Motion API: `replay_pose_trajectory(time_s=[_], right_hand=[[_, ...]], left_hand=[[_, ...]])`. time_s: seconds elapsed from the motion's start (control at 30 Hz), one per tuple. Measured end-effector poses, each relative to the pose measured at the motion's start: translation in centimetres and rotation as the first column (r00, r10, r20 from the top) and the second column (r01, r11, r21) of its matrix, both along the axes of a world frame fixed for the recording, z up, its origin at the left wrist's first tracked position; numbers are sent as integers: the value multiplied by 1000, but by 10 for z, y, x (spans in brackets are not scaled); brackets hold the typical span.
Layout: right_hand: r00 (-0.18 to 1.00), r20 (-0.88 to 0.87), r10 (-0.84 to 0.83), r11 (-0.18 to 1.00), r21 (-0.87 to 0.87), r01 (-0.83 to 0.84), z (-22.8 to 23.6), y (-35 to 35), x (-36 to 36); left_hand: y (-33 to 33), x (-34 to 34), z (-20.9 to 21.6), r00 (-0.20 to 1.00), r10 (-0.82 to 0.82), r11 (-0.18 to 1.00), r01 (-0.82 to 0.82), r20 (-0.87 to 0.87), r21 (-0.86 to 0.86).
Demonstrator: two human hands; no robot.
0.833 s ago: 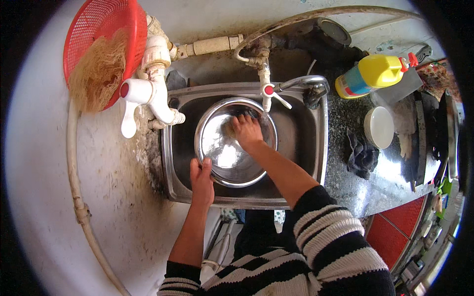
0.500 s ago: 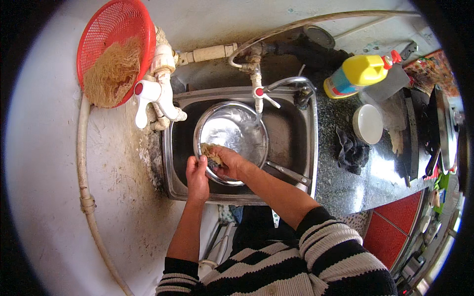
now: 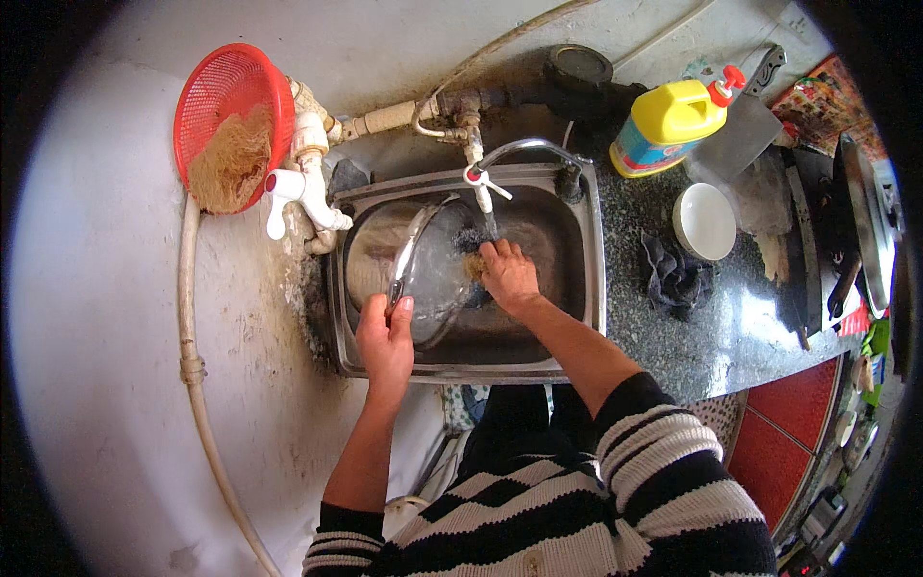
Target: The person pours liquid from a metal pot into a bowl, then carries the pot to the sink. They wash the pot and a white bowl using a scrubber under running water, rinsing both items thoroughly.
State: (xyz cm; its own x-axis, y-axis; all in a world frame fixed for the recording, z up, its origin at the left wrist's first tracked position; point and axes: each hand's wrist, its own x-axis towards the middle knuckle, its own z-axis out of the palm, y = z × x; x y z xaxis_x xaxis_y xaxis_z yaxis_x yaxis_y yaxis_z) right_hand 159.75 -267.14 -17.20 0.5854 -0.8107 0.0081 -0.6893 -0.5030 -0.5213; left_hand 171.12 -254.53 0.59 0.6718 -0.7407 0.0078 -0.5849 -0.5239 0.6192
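A shiny round metal pan (image 3: 435, 288) is tipped on its side in the steel sink (image 3: 461, 367), its inside facing right. My left hand (image 3: 385, 348) is closed on its rim, thumb on top. My right hand (image 3: 510, 274) is closed on a tan fibrous scrubber (image 3: 473, 265), partly hidden by the fingers. It is just below the white tap (image 3: 480, 185), where a stream of water (image 3: 491, 226) runs down beside the fingers. I cannot make out a dark patch behind the scrubber.
A red plastic basket (image 3: 236, 87) with tan fibre hangs at the upper left, near a second white tap (image 3: 300, 197). Right of the sink, the dark speckled counter (image 3: 654, 361) bears a yellow bottle (image 3: 668, 125), a white bowl (image 3: 704, 221), a dark cloth (image 3: 673, 274) and a cleaver (image 3: 735, 139).
The pan has gone from lying face up to tipped on its side. My right hand has moved with the scrubber from the pan's left side rightward to below the tap; water now runs there.
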Motion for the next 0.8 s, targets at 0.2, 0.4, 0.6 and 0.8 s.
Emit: replay_pose_trajectory(time_s=[0.2, 0.4, 0.6, 0.8], right_hand=[[992, 115, -45, 991, 130, 30, 26, -1, -18], [991, 127, -52, 963, 269, 16, 47, -7, -27], [936, 295, -191, 949, 300, 99, 58, -11, -38], [943, 332, -27, 993, 117, -13, 74, -15, -35]], left_hand=[[12, -7, -12, 955, -133, 991, 137, 267, 3], [34, 9, -30, 921, -149, 989, 139, 360, 55], [29, 8, -21, 985, 156, 976, -142, 72, -166], [23, 3, -22, 919, 257, 935, -314, -297, -163]])
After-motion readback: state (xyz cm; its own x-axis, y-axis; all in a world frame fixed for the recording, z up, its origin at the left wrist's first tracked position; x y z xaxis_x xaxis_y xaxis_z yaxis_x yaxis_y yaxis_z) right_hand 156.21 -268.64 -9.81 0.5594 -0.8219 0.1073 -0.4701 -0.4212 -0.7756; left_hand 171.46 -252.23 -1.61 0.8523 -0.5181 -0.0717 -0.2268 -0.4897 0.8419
